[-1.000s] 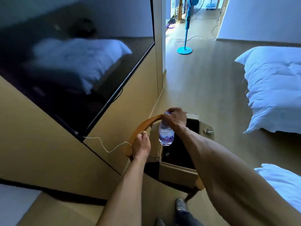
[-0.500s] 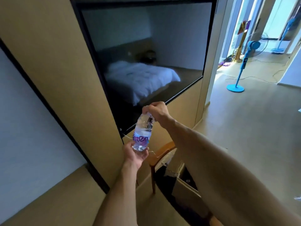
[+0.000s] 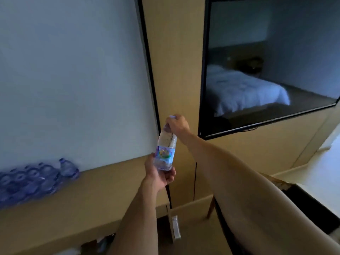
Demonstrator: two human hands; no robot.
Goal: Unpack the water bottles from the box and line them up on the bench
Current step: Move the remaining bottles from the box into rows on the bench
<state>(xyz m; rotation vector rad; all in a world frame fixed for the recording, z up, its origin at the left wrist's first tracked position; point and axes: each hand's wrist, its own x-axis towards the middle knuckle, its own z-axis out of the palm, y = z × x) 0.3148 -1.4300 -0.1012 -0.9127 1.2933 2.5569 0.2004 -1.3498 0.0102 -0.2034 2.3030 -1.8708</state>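
Head view: an upright water bottle (image 3: pixel 165 150) is held at centre, its cap pinched by the right hand (image 3: pixel 178 124), its base cupped by the left hand (image 3: pixel 159 173). Lined-up bottles (image 3: pixel 33 179) are seen on the tabletop (image 3: pixel 103 192) at 9 o'clock.

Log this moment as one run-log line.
bottle midair | right hand grips neck | left hand cups base | bench row unjoined

Clear glossy plastic bottle (image 3: pixel 166 150) (printed label), matt wood-look bench (image 3: pixel 103 192), glossy dark screen (image 3: pixel 266 61)
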